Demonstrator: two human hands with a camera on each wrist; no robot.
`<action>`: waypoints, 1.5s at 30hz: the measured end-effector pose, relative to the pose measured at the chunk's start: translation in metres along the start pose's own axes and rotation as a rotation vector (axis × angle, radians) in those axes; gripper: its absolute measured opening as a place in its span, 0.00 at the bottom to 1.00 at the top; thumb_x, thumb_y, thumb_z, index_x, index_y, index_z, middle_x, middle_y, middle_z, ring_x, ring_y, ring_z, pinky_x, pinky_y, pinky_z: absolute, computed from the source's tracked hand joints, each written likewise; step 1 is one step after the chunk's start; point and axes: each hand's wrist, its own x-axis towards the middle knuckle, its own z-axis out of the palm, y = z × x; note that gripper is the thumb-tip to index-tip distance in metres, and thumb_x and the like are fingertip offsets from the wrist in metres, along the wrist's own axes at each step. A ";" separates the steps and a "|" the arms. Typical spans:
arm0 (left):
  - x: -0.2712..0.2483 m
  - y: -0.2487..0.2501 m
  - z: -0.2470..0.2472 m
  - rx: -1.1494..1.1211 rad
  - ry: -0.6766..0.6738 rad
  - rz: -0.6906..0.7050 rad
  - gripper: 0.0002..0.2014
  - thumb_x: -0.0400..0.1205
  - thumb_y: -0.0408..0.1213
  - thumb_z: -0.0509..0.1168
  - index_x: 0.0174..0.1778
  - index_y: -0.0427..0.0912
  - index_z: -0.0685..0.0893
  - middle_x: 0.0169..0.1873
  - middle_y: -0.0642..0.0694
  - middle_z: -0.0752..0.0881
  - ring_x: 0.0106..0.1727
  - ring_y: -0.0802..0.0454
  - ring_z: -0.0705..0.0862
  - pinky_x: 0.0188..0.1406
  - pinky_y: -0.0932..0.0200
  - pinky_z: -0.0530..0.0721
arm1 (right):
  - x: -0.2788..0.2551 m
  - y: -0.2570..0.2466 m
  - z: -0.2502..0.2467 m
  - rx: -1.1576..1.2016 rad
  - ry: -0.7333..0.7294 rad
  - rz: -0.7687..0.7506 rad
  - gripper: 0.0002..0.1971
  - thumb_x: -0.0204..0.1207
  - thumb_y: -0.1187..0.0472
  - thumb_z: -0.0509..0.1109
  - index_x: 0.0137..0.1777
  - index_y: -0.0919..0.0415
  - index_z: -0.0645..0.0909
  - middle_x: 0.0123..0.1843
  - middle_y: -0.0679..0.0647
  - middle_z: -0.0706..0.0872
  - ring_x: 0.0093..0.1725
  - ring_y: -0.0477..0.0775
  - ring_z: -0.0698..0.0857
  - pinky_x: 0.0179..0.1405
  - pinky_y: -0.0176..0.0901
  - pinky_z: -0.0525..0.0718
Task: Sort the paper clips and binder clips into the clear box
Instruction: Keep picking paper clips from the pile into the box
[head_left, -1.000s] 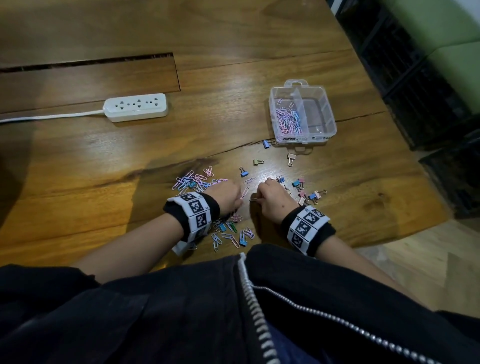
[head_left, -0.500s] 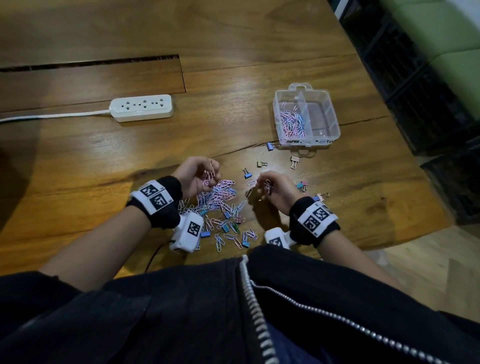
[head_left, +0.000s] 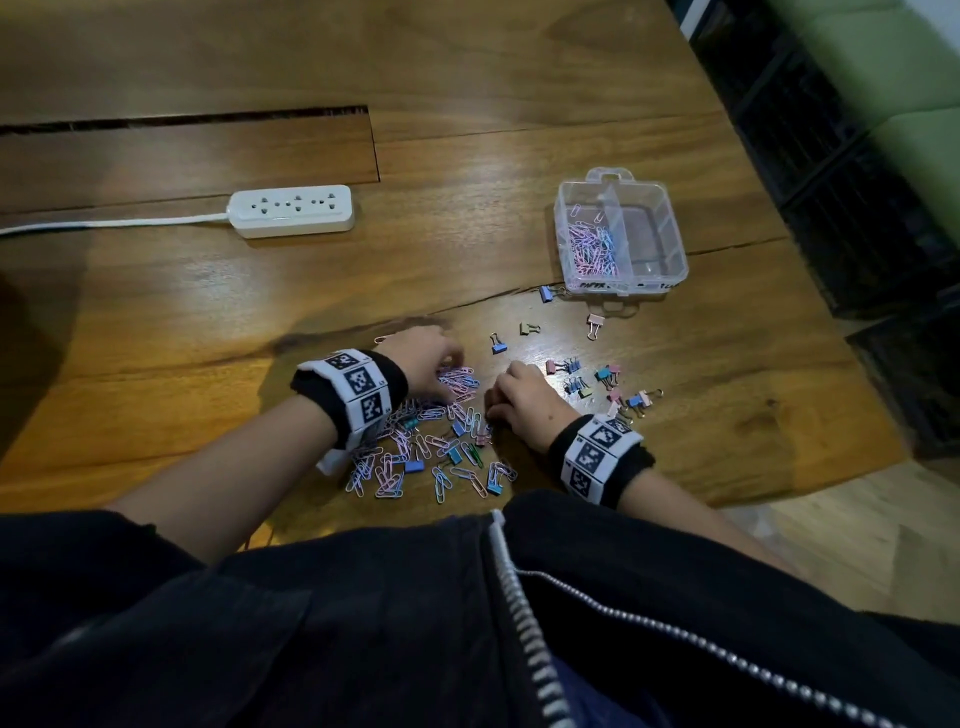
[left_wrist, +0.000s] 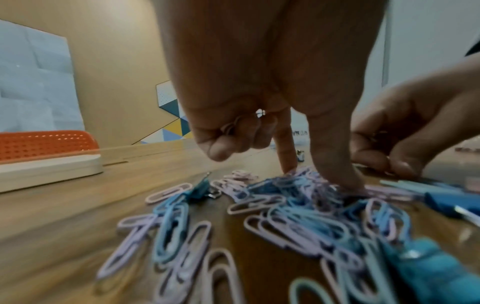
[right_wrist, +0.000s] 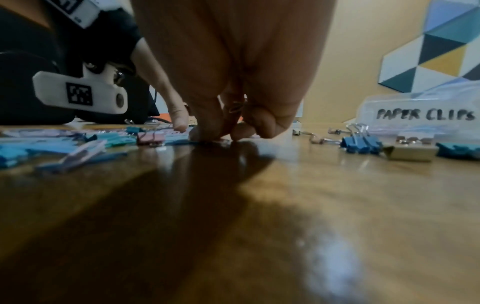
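Observation:
Pink and blue paper clips (head_left: 415, 452) lie in a loose pile near the table's front edge. My left hand (head_left: 452, 364) is down on the pile's far side. In the left wrist view its thumb and forefinger (left_wrist: 285, 156) press into the clips (left_wrist: 298, 205), while its curled fingers hold several pink clips. My right hand (head_left: 493, 410) has its fingertips on the table at the pile's right edge, with clips tucked in its curled fingers (right_wrist: 262, 125). Small binder clips (head_left: 576, 387) (right_wrist: 361, 142) lie to its right. The clear box (head_left: 675, 249) holds paper clips in its left compartment.
A white power strip (head_left: 293, 210) with its cord lies at the back left. A long slot (head_left: 187, 119) runs across the tabletop behind it. A few binder clips (head_left: 595, 325) lie just in front of the box. The table's edge (head_left: 779, 493) is close on the right.
Half a second ago both hands were lifted and turned up with clips in them. Both have come back down onto the pile, the left hand further right than before.

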 end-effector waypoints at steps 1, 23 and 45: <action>0.001 0.002 0.001 0.022 0.009 0.011 0.21 0.75 0.48 0.69 0.61 0.44 0.78 0.59 0.43 0.79 0.60 0.46 0.78 0.57 0.54 0.77 | -0.001 0.001 0.001 0.002 0.002 -0.003 0.13 0.77 0.60 0.65 0.54 0.71 0.76 0.59 0.63 0.75 0.61 0.60 0.71 0.60 0.45 0.69; -0.028 -0.026 0.001 -1.700 0.043 -0.130 0.11 0.79 0.29 0.46 0.34 0.38 0.70 0.23 0.45 0.82 0.20 0.54 0.76 0.15 0.68 0.73 | 0.018 -0.023 -0.008 0.528 0.002 0.193 0.09 0.73 0.56 0.71 0.44 0.59 0.74 0.47 0.55 0.78 0.47 0.51 0.78 0.52 0.43 0.80; -0.041 -0.033 0.021 -0.067 0.115 -0.432 0.37 0.70 0.68 0.62 0.62 0.38 0.71 0.52 0.43 0.80 0.51 0.46 0.81 0.47 0.54 0.83 | 0.012 -0.019 0.000 0.395 0.080 0.113 0.05 0.76 0.67 0.65 0.41 0.60 0.72 0.47 0.54 0.77 0.46 0.50 0.76 0.34 0.27 0.70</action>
